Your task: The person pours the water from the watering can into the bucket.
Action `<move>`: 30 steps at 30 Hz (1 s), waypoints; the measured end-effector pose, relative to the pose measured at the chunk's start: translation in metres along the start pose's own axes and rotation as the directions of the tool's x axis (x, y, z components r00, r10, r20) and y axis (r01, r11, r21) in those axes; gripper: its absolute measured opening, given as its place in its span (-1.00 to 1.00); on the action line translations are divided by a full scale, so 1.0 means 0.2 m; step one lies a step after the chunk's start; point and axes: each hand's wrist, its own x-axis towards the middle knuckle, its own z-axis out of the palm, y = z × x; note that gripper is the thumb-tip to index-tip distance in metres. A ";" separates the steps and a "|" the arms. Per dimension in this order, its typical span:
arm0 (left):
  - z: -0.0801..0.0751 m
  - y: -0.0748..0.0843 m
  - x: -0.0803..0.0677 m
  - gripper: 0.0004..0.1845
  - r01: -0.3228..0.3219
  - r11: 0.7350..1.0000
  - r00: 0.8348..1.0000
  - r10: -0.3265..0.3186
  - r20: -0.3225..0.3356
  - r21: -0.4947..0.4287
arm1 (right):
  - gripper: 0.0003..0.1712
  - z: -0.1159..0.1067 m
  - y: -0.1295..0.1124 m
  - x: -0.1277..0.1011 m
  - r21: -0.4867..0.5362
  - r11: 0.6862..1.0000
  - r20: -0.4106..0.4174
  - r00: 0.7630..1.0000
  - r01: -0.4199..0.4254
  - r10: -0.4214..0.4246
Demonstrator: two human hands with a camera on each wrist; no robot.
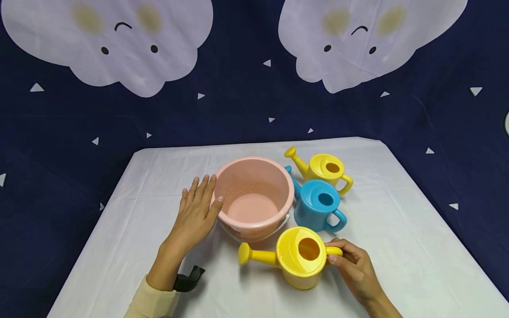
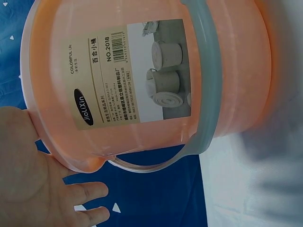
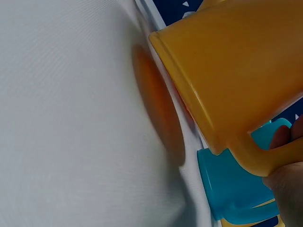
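Note:
A pink bucket (image 1: 254, 227) stands upright in the middle of the table, its pale handle (image 2: 208, 85) hanging down over a printed label (image 2: 132, 75). My left hand (image 1: 195, 219) lies against the bucket's left rim, fingers straight and thumb at the edge. With my right hand (image 1: 355, 267) I grip the handle of a yellow watering can (image 1: 301, 265) in front of the bucket. In the right wrist view, its base is lifted over the cloth, with a shadow beneath. Its spout points left.
A blue watering can (image 1: 318, 207) stands right of the bucket, and another yellow watering can (image 1: 324, 168) is behind it. Near my left sleeve (image 1: 153, 300) is a black strap (image 1: 188, 280). White cloth (image 1: 405, 229) covers the table; a dark blue backdrop (image 1: 238, 119) hangs behind.

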 end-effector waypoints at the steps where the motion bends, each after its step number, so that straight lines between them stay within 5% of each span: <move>1: 0.00 0.00 0.00 -0.32 0.000 1.000 1.000 0.000 -0.001 -0.001 | -0.61 0.00 0.00 0.00 -0.005 1.000 -0.003 1.000 -0.009 0.009; 8: -0.01 0.00 0.00 -0.32 -0.003 1.000 1.000 0.003 0.000 -0.003 | -0.64 0.01 0.02 0.00 -0.021 0.999 0.021 0.999 0.027 -0.026; 17: -0.01 0.00 0.01 -0.32 -0.003 1.000 1.000 0.003 -0.004 -0.002 | -0.70 0.00 0.01 -0.01 -0.036 0.997 -0.028 0.997 -0.071 0.070; 30: 0.00 0.00 0.01 -0.32 0.000 1.000 1.000 0.000 -0.009 -0.001 | -0.74 -0.03 0.02 -0.03 -0.131 0.988 -0.018 0.996 -0.085 0.083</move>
